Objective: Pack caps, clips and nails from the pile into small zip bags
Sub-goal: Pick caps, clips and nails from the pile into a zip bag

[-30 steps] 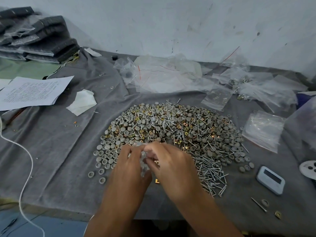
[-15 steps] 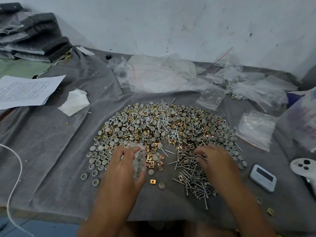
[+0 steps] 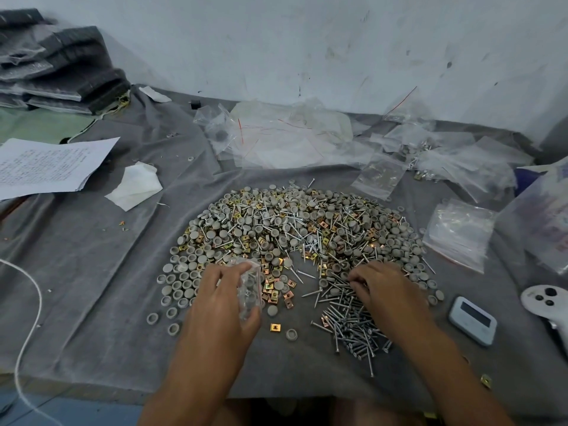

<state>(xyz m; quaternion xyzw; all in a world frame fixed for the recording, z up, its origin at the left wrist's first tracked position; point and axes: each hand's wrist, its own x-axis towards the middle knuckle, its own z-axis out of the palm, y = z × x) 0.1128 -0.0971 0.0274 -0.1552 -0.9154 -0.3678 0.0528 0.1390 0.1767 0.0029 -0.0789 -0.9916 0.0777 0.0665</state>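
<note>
Nails [image 3: 353, 325] lie heaped right under the right hand [image 3: 381, 290], most pointing away from the person; its fingers curl into them, though whether they pinch one I cannot tell. Left hand [image 3: 224, 299] grips the small bag [image 3: 249, 290] upright, just left across the clips [image 3: 276, 292].
</note>
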